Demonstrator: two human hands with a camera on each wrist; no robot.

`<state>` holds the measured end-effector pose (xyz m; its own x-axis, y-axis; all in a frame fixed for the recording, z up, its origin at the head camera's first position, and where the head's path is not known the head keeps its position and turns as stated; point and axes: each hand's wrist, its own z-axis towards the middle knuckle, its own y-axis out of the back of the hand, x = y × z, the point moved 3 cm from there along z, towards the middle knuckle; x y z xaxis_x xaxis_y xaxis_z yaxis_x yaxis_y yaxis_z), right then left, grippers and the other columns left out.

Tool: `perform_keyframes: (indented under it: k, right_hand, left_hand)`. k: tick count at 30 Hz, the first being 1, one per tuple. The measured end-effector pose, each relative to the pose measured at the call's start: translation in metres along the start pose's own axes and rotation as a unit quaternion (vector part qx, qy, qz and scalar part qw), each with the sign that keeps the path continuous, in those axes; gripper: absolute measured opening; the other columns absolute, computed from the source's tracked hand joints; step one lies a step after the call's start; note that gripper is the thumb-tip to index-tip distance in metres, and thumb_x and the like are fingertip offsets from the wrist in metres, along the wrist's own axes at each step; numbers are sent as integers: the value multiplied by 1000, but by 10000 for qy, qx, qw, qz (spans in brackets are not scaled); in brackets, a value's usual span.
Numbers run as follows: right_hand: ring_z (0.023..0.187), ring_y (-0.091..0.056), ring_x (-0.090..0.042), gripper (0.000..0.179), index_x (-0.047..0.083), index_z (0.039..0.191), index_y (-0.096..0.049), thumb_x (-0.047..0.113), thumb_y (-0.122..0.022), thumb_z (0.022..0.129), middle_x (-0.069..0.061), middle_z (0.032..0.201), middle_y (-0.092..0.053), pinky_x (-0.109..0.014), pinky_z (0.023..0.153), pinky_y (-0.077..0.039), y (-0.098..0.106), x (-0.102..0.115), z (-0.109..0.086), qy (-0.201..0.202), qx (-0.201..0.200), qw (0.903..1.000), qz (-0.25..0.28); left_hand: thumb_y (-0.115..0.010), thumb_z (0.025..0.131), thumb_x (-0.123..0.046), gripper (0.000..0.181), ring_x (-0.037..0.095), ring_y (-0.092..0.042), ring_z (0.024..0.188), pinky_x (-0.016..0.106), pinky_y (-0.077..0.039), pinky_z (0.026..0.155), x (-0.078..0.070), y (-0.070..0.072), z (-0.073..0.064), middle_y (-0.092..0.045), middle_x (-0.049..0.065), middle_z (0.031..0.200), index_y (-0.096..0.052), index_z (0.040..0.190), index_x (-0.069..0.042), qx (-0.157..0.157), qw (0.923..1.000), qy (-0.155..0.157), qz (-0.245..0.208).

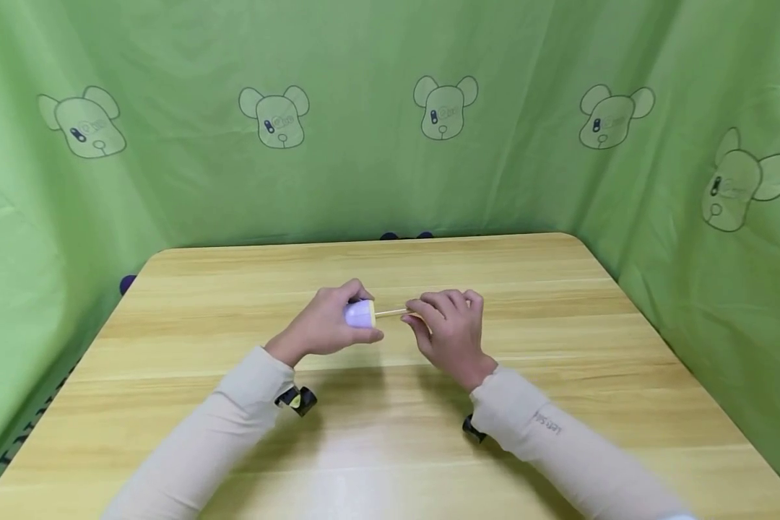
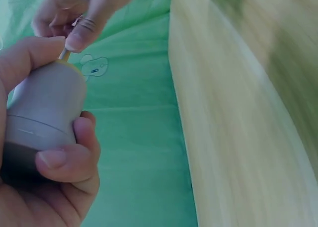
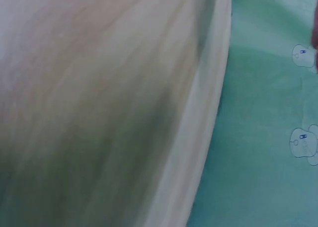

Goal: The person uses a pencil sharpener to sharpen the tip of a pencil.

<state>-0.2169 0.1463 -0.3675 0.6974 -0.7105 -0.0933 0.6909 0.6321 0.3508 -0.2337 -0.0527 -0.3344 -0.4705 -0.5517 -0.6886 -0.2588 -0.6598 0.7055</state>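
Note:
My left hand grips a rounded purple device that looks like a pencil sharpener. In the left wrist view, the device narrows at the middle, has a seam, a dark lower end and a yellow rim around its top. A thin pencil-like stick runs from the yellow-rimmed end to my right hand. Thumb and fingers of the right hand pinch the stick's far part, most of which they hide. How deep the stick sits inside cannot be seen. Both hands are above the table, the device lying sideways.
Beneath the hands is a wood-grain table with rounded far corners. Green curtains printed with bear heads hang behind it and at both sides. The right wrist view mostly shows blurred tabletop and curtain.

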Motion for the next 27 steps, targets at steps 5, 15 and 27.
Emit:
perform_keyframes:
  k: [5, 15, 27]
  right_hand:
    - [66, -55, -27, 25, 9, 84, -68, 32, -64, 94, -7, 78, -64, -43, 67, -30, -7, 0, -6, 570, -1270, 9901, -187]
    - [41, -41, -15, 40, 12, 59, -59, 29, -60, 96, 3, 59, -62, -33, 46, -27, -10, 0, -6, 1125, -1603, 9796, -445]
    - [36, -32, -9, 43, 16, 59, -50, 38, -53, 97, 6, 48, -47, -27, 38, -17, -3, -1, 15, -91, 496, 9987, -7]
  left_hand:
    - [-83, 73, -26, 43, 18, -59, 71, 31, -51, 58, -6, 3, 1, -63, 4, 90, -59, 105, -9, 110, 9996, 25, -244]
    - [-82, 74, -25, 37, 19, -56, 71, 32, -50, 57, -1, -5, -3, -60, 5, 84, -57, 97, -11, 402, 9958, 319, -761]
    - [-82, 74, -23, 42, 17, -56, 69, 28, -49, 56, -2, -8, -6, -60, 6, 82, -56, 102, -6, -356, 9982, -385, 294]
